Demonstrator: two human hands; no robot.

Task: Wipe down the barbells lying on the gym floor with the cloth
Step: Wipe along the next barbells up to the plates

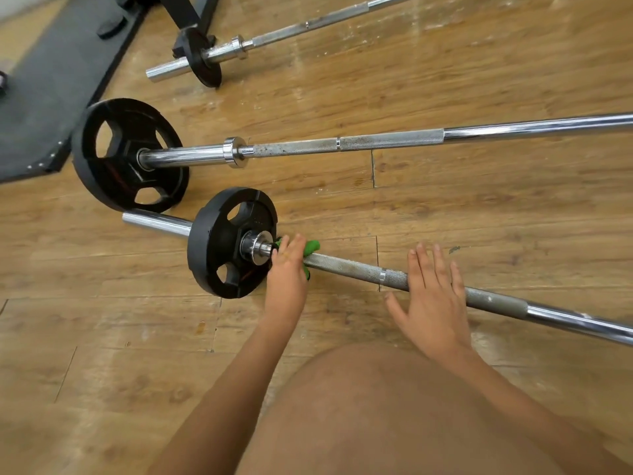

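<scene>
1. Left hand (286, 269) lies over the crumpled green cloth (312, 246) and presses it onto the shaft of the nearest steel barbell (356, 269); cloth shows on both sides of the hand; whether the thumb hooks underneath we cannot tell.
2. Right hand (433, 296) is spread, fingers straight, laid flat on the knurled stretch further along the same shaft; it holds nothing; we read it as a brace against rolling.
3. Position: the cloth sits just beside the chrome collar (257, 248) and the black round weight plate (219, 245); the bar lies on the worn wooden plank floor (479, 217); we judge the stroke to be at its plate end.
4. Technique (our judgement): wrap the cloth round the shaft so the underside is wiped too; draw it in one long pass toward the brace; press firmly over the knurling, where pale specks sit; move the brace along ahead of the cloth.
5. Risk: the bar may roll on its plate; keep the bracing palm weighted; keep fingertips out of the collar gap.
6. Outstanding: the middle chrome barbell (376, 140) and the far chrome barbell (308, 25) lie well apart from both hands; the middle one's knurl also looks speckled.
</scene>
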